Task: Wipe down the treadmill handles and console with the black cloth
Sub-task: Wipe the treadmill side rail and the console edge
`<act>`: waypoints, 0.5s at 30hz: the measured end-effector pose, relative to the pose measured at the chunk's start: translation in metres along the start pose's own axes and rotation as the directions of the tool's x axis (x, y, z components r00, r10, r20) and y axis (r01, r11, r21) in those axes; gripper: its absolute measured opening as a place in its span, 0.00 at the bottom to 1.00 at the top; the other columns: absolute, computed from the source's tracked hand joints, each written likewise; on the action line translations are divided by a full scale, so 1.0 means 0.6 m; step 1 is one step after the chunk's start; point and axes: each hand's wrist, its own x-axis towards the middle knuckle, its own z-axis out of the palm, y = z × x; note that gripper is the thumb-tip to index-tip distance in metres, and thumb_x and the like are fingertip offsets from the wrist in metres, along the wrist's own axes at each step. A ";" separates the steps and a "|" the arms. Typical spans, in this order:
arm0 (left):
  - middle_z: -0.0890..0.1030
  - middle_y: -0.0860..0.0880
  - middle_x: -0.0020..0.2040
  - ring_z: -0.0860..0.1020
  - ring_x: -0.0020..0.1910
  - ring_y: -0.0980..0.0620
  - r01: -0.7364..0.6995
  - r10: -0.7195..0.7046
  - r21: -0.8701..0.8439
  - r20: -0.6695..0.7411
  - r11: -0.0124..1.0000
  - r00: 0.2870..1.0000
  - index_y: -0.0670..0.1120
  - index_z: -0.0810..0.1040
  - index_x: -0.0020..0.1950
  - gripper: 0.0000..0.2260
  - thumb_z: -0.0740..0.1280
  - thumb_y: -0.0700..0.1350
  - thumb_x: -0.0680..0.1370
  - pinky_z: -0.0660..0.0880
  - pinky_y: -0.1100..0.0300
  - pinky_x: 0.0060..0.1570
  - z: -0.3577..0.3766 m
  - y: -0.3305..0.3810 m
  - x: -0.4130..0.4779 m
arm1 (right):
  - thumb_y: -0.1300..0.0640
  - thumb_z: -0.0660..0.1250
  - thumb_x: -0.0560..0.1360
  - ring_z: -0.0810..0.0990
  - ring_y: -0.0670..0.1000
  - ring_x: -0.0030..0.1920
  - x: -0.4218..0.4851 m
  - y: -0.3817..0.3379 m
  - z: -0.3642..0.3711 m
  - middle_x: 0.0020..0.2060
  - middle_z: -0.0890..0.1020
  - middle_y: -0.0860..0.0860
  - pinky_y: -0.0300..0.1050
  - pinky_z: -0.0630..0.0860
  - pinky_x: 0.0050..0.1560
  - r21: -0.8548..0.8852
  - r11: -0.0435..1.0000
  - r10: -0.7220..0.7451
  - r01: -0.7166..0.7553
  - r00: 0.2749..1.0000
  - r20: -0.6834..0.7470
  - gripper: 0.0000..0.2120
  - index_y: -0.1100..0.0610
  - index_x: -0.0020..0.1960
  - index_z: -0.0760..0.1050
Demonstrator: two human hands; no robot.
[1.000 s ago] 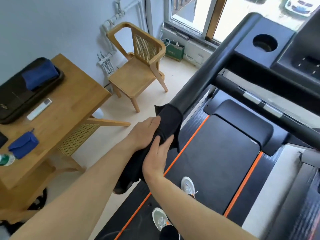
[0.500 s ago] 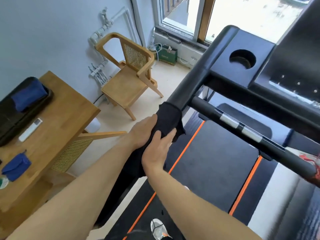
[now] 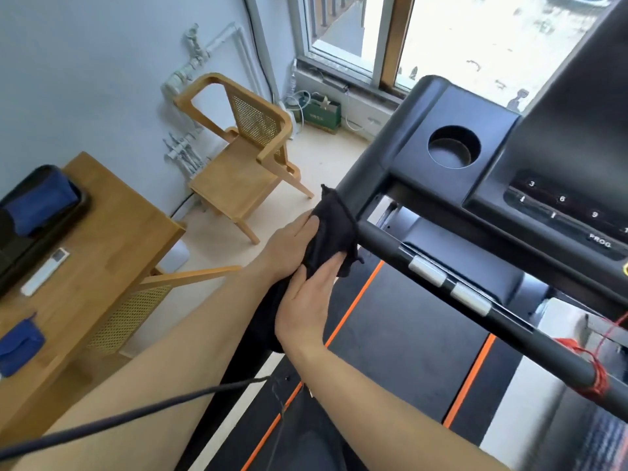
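Bare left hand (image 3: 289, 248) and right hand (image 3: 306, 300), forearms uncovered, thin dark cable (image 3: 136, 416) trailing across (blurred at the lens)

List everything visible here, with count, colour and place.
side handle: 1, black, left
cloth: 1, black, round the side handle
console: 1, black, upper right
front bar: 1, black, under the console
cord: 1, red, on that bar
belt: 1, black, below
table: 1, wooden, left
chair: 1, wooden, by the wall
second chair: 1, wooden, at the table
case: 1, black, on table
bundle: 1, blue, on case
pouch: 1, blue, on table
remote: 1, white, on table
bag: 1, green, under window
cable: 1, dark, foreground
left hand: 1, grips the cloth
right hand: 1, on the cloth
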 end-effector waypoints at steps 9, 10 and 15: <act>0.82 0.50 0.56 0.77 0.55 0.56 0.177 -0.141 -0.221 0.169 0.959 0.975 0.48 0.80 0.61 0.15 0.55 0.51 0.86 0.71 0.65 0.53 -0.022 -0.019 0.020 | 0.53 0.50 0.75 0.50 0.61 0.80 0.073 -0.035 -0.019 0.79 0.56 0.63 0.55 0.46 0.79 -0.714 0.648 -0.273 0.265 0.956 0.107 0.35 0.67 0.79 0.53; 0.83 0.49 0.51 0.78 0.51 0.54 0.221 -0.170 -0.269 0.199 0.938 0.965 0.46 0.81 0.57 0.15 0.56 0.50 0.85 0.72 0.65 0.47 -0.018 0.004 0.039 | 0.53 0.51 0.73 0.52 0.60 0.80 0.105 -0.046 -0.030 0.79 0.58 0.61 0.54 0.45 0.79 -0.745 0.606 -0.290 0.279 0.950 0.119 0.36 0.66 0.79 0.56; 0.87 0.46 0.46 0.83 0.46 0.50 0.272 -0.153 -0.367 0.321 0.889 0.935 0.48 0.85 0.51 0.18 0.60 0.57 0.82 0.77 0.59 0.44 -0.002 0.094 0.127 | 0.47 0.52 0.74 0.47 0.58 0.81 0.260 -0.089 -0.105 0.81 0.51 0.59 0.55 0.47 0.80 -0.872 0.423 -0.249 0.245 0.957 0.149 0.38 0.63 0.80 0.52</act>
